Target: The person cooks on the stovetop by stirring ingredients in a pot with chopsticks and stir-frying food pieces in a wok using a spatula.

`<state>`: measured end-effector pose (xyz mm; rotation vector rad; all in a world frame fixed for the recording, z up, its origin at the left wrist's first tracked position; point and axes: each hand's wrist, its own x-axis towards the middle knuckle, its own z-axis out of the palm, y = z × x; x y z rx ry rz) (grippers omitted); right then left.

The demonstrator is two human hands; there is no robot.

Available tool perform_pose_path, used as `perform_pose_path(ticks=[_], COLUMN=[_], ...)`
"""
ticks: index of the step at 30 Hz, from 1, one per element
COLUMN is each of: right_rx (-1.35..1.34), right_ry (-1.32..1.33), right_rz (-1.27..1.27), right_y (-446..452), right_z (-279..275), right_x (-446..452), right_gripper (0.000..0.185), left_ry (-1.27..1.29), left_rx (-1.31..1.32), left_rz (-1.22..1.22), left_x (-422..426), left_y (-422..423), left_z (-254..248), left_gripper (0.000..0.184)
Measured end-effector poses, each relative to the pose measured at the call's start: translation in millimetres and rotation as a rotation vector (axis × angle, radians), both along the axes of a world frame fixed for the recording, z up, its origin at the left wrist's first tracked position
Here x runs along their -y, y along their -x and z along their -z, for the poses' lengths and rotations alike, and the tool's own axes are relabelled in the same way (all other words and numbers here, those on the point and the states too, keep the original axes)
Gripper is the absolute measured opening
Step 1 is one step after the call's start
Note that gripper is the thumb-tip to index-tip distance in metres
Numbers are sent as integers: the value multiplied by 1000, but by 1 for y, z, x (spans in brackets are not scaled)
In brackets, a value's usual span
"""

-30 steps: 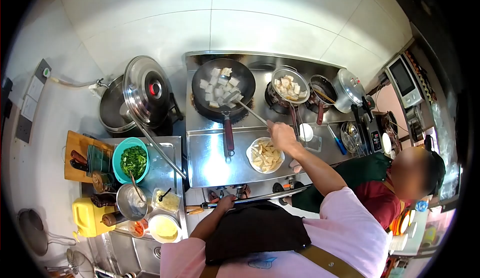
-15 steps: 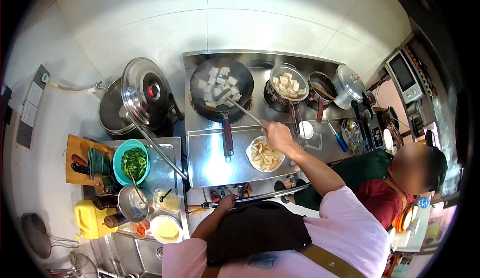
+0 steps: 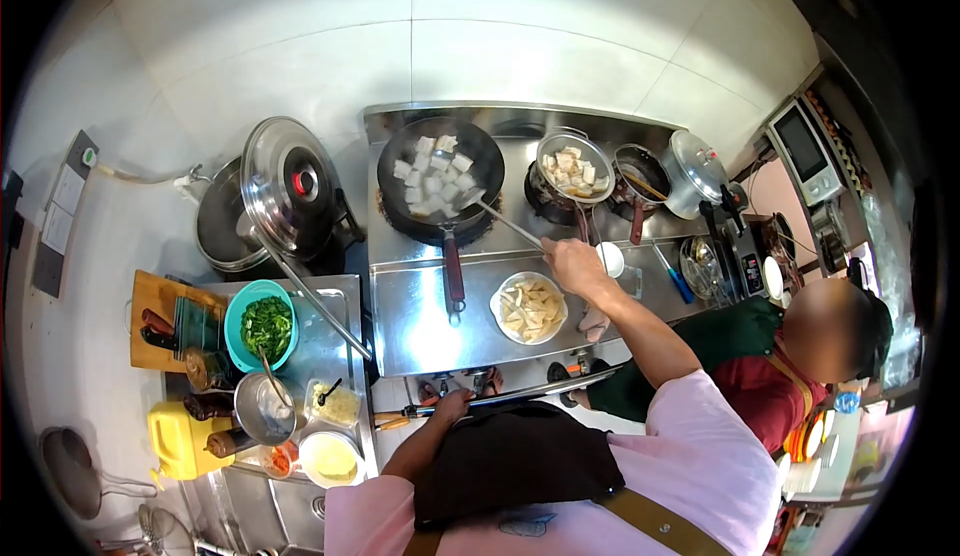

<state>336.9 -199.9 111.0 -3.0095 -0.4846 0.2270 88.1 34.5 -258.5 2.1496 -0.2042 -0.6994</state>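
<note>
My right hand (image 3: 577,264) is closed around the long handle of a wok spatula (image 3: 510,221). The spatula's blade touches the lower right of the pale cubes (image 3: 436,178), which look like tofu, in a dark wok (image 3: 484,146). Steam blurs some of the cubes. My left hand (image 3: 455,405) is low at the counter's front, its fingers curled over a metal rail (image 3: 545,392). A white bowl of pale sliced pieces (image 3: 530,308) sits on the steel counter below my right hand. Just right of this bowl is another person's hand (image 3: 594,324).
A strainer of pale chunks (image 3: 575,168) sits over a pan right of the wok. Further right are a small pan (image 3: 643,173) and a lidded pot (image 3: 697,168). At left are a teal bowl of chopped greens (image 3: 266,326) and a large lid (image 3: 290,181). A co-worker (image 3: 740,366) stands at right.
The spatula blade has moved right from among the cubes to their lower right edge. My right hand has shifted right. The co-worker's hand shows more beside the white bowl.
</note>
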Motion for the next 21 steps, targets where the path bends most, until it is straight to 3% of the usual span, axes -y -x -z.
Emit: perform_pose_path(ticks=[5, 13, 16, 21], right_rx=[90, 142, 206, 104], right_ry=[-27, 45, -78, 41], right_rz=[2, -18, -44, -44], right_y=[2, -17, -11, -7], right_z=[5, 18, 21, 10], right_x=[5, 10, 5, 0], right_gripper=[21, 22, 22, 23], left_ry=[-38, -33, -47, -1], left_rx=[-34, -16, -27, -15], left_rz=[70, 68, 28, -15], left_x=[-2, -1, 0, 1], left_y=[-5, -4, -1, 2], left_z=[-15, 4, -3, 10], left_gripper=[32, 31, 30, 28])
